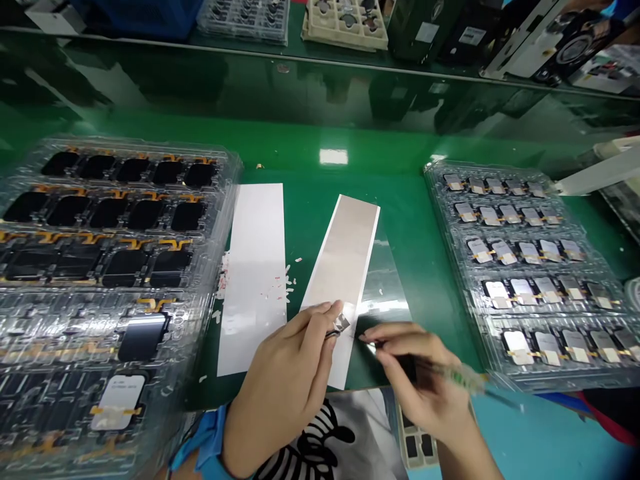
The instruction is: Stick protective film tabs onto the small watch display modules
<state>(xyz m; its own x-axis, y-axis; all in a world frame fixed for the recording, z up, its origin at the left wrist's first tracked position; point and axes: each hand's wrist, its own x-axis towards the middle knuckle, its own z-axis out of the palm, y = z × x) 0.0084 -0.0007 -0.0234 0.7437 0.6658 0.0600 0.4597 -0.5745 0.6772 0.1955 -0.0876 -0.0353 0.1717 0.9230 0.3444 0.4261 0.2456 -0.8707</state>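
Note:
My left hand (295, 360) is over the lower end of a beige strip with white edges (345, 247), its fingers pinched on a small shiny silver piece (341, 324). To the right, my right hand (420, 367) holds a thin tool (465, 379), blurred at its rear end, pointing toward the left hand. A clear film (385, 280) lies partly under the strip. Left of the strip is a white sheet (255, 267) with small scraps on and beside it.
On the left, a clear tray (227, 180) bears black screens with orange flexes. Another clear tray (465, 293) with silver-backed parts stands right. A shelf edge (250, 53) with boxes crosses the back. A compartment tray (413, 443) sits below the table edge.

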